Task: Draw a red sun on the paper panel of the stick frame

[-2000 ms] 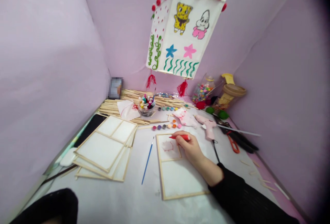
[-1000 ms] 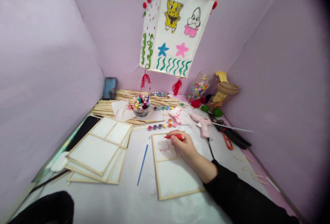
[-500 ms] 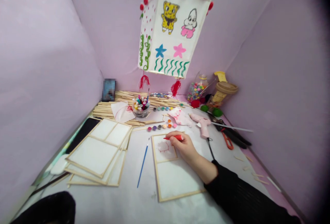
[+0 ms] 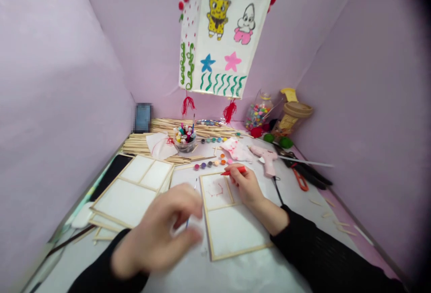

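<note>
Red, and probably smooth plastic, the marker [image 4: 241, 170] lies pinched between the thumb and fingers of the right grip [image 4: 247, 187], its tip pointing left over the upper part of a framed panel [image 4: 239, 232]. Whether that tip meets the sheet, I cannot tell. It should handle as light and stiff, perhaps a little slick, and is best held low on the barrel, near the tip.

The framed panel lies on the worktop [image 4: 242, 279] directly beneath the right grip, a red line drawing [image 4: 215, 190] in its upper left compartment. Its sticks look thin and rigid, while the white sheet is likely delicate, so the outer frame is the safer place to take hold.

Blurred, the left grip [image 4: 158, 230] hangs with thumb and fingers parted, nothing seen between them. It partly hides a paintbrush [image 4: 195, 184] and overlaps, from this view, the stack of panels [image 4: 134, 194] beyond it to the left.

Past the right grip stand small paint pots [image 4: 210, 164], with a glue gun [image 4: 268, 160] off to its right. The right grip itself covers much of the upper right compartment; high above hangs a painted lantern [image 4: 225, 37].
</note>
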Available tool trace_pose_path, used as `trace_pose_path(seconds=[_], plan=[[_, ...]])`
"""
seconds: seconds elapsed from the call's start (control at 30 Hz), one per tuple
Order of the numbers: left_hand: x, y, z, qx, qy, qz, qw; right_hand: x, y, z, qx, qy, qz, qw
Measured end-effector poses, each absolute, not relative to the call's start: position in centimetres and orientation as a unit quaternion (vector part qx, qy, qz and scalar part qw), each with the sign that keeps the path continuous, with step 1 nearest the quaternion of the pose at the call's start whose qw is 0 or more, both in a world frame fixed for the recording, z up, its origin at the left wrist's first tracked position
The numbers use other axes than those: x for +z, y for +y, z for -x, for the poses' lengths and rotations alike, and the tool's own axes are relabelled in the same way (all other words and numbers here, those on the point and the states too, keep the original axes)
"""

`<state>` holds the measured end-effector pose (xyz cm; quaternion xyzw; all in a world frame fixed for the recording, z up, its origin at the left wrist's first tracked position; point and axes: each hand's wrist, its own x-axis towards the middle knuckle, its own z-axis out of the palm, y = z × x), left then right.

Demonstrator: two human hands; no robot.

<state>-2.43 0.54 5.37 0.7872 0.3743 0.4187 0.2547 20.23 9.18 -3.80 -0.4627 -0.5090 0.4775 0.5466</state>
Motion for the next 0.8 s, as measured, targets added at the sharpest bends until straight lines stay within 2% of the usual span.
trace_pose_path(seconds=[0.2,0.4,0.57,0.8], plan=[[0.0,4.5,1.9,0.284,0.465,-0.821,0.173,-2.7,9.1,-20.2,0.435,-0.564,0.497,0.496],[-1.4,4.1,2.1,0.167,0.459,-0.869,0.083,-3.2,9.1,-20.2,0.424,-0.609,0.516,0.429],[-1.9,4.2,2.1,0.154,0.471,-0.866,0.066,-3.4,9.0,-20.2,0.43,-0.614,0.522,0.408],[-2.3,4.2,2.4,0.159,0.494,-0.85,0.093,-3.3,9.1,-20.1,0.455,-0.597,0.529,0.397]])
